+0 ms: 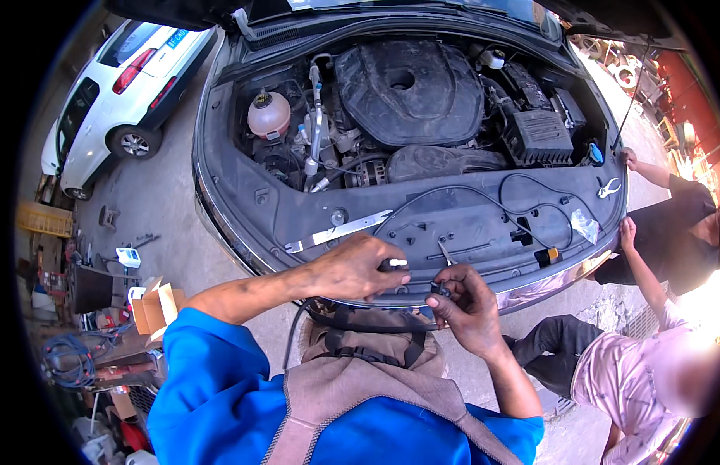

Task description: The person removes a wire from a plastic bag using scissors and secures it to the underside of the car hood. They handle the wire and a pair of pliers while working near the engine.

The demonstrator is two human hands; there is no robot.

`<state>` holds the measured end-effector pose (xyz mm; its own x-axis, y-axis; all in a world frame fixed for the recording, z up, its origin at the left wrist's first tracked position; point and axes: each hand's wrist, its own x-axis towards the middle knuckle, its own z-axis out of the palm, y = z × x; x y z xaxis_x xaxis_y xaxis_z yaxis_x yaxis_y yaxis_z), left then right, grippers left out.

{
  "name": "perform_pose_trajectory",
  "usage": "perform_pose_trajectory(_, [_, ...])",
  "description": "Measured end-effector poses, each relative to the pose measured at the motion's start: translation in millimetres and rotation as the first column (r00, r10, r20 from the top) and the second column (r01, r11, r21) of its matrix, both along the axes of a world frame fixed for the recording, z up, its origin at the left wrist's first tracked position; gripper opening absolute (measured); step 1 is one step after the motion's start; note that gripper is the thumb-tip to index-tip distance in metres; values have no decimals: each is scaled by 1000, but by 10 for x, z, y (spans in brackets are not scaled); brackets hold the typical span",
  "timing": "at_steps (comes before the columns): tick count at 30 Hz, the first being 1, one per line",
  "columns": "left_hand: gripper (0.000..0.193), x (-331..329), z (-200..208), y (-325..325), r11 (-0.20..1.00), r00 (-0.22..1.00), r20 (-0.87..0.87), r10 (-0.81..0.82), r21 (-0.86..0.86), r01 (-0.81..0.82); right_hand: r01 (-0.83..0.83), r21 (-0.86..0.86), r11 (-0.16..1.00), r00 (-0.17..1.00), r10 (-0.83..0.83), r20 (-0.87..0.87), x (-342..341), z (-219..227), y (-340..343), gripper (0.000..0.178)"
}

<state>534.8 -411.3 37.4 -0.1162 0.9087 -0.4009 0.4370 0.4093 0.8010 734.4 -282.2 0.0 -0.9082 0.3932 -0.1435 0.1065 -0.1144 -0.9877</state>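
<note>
My left hand (367,267) is closed over the front edge of an open car engine bay. A small dark piece with a white tip (398,263) sticks out between its fingers. A little to the right, my right hand (470,306) pinches a small black plastic part (440,289). The two pieces are apart. Behind my right hand, a thin pointed metal tool (446,251) lies on the black front panel (313,203). A flat silver bar with notched ends (340,232) rests beyond my left hand. A black cable (453,188) loops across the panel.
Pliers (608,187) and a clear plastic bag (584,225) lie on the panel's right side. Beyond are the engine cover (410,93) and coolant tank (268,116). Two people stand at right, one hand (628,232) on the car's edge. A cardboard box (157,308) stands at left.
</note>
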Motion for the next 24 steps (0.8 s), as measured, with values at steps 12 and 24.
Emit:
perform_pose_trajectory(12, [38, -3, -1038, 261, 987, 947, -319, -48, 133, 95, 165, -9, 986, 986, -165, 29, 118, -365, 17, 28])
perform_pose_trajectory(24, [52, -481, 395, -265, 530, 502, 771, 392, 257, -808, -232, -101, 967, 965, 216, -151, -264, -661, -581, 22])
